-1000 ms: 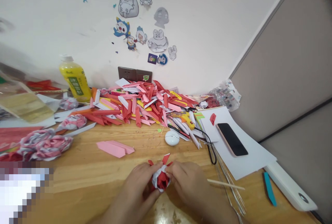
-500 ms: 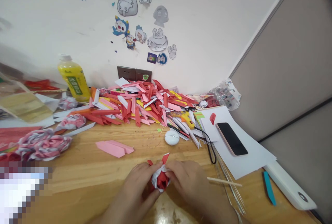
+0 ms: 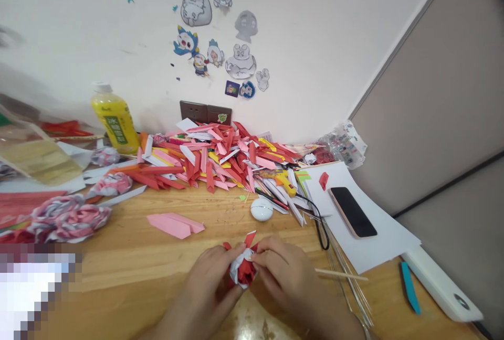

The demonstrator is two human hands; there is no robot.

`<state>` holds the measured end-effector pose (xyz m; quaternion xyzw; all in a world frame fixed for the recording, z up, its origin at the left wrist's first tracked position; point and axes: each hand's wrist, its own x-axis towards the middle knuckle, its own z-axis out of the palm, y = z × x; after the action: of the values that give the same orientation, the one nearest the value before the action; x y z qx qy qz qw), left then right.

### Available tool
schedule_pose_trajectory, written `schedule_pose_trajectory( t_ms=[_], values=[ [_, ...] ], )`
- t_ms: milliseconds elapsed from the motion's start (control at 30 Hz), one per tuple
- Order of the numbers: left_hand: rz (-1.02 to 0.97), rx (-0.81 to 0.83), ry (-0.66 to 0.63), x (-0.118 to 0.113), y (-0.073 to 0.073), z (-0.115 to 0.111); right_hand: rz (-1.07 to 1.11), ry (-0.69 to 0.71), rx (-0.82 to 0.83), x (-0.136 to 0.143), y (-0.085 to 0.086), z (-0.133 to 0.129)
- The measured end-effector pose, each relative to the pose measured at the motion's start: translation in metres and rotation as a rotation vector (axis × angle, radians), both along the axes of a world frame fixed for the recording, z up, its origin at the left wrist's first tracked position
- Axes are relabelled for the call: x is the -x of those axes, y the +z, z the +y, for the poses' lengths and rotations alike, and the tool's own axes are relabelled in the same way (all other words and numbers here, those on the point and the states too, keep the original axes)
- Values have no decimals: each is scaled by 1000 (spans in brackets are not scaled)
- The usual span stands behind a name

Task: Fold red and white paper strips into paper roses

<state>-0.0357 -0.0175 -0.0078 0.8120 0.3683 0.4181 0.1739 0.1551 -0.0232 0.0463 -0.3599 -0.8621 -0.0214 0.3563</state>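
Between my two hands, low in the middle of the head view, is a red and white folded paper flower (image 3: pixel 244 271). My left hand (image 3: pixel 214 274) is closed round its left side, with the thumb along the lower edge. From the right, my right hand (image 3: pixel 281 269) pinches the flower's upper right edge between thumb and fingertips. A red paper strip (image 3: pixel 250 237) sticks up from the flower's top. Part of the flower is hidden behind my fingers. Beyond my left hand lie pink folded paper strips (image 3: pixel 173 224), and a white egg-shaped object (image 3: pixel 261 209) sits beyond the flower.
A heap of folded paper strips (image 3: pixel 212 159) lies along the wall beside a yellow drink bottle (image 3: pixel 115 122). A yellow glue gun (image 3: pixel 284 181), a phone (image 3: pixel 353 212) on white paper, thin wires (image 3: pixel 354 287) and a teal tool (image 3: pixel 410 287) are to the right. Pink-white paper roses (image 3: pixel 71 216) lie left.
My right hand's fingers have lifted slightly and spread a little at the flower's edge. My left hand keeps its hold. The whole view has shifted slightly.
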Motion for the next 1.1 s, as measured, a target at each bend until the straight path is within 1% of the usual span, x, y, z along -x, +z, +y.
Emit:
schedule_pose_trajectory(
  t_ms=[133, 233, 400, 500, 633, 733, 867, 933, 1033, 1100],
  values=[
    [12, 18, -14, 1, 0, -2, -11, -8, -40, -1, -8, -1],
    [-2, 27, -33, 1, 0, -2, -39, -21, -37, 0, -13, 0],
    [-13, 34, -32, 0, -1, -2, -113, -34, 12, -1, -12, 0],
    [-4, 22, -34, 0, 2, -1, -158, -46, 39, -1, -12, -1],
    [-14, -31, -8, -1, 5, -1, -183, -96, 36, 1, -14, -2],
    [8, -60, 7, -1, 6, 0, -118, -93, 54, 3, -10, -3],
    [22, -90, 16, -1, 9, -1, 15, -78, 198, 5, -2, -3],
    [24, -92, 12, -2, 10, -1, 59, -82, 241, 5, 1, -3],
    [26, -71, 13, -2, 8, -1, 76, -75, 222, 5, 0, -2],
    [14, -59, 17, -2, 4, -1, 53, -68, 170, 6, -3, -2]
  ],
)
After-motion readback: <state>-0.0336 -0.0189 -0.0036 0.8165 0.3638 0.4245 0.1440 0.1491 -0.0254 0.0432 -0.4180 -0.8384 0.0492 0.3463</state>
